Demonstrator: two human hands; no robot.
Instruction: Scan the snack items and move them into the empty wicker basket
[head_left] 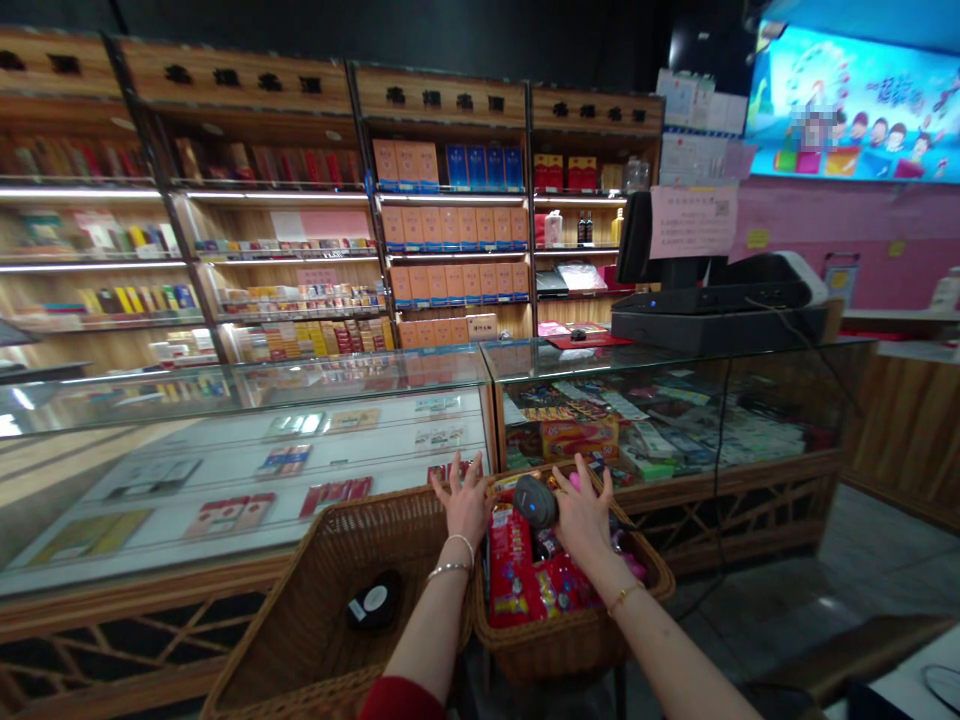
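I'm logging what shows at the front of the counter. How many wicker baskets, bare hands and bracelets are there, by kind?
Wicker baskets: 2
Bare hands: 2
Bracelets: 3
Total: 7

Wooden shelves [450,195] with lit strips line the far wall, below a black ceiling [322,30]. Glass display counters [660,400] stand before them. At right, a bright screen [862,110] hangs over a pink wall [840,220] and grey tiled floor [862,545].
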